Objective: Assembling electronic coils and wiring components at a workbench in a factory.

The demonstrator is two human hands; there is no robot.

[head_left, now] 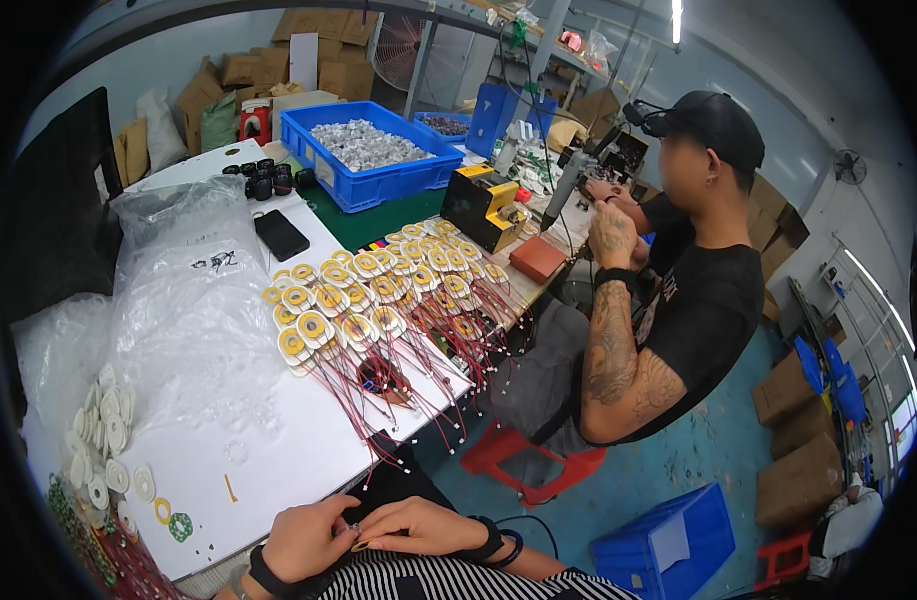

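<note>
— Where do we have the coils?
— Spread on the table [278, 470], mid-way; their wires [418, 400] hang over its right edge.
— And behind them?
— The phone [280, 235], then the crate [378, 180] further back.
— Left of us?
— The plastic bags [188, 320]; discs [103, 440] lie beside them. A co-worker [678, 300] sits to our right.

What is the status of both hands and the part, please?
Left hand and right hand together at the table edge, pinching a tiny part, too small to identify. Wired coils beyond, untouched. Nothing between.
</note>
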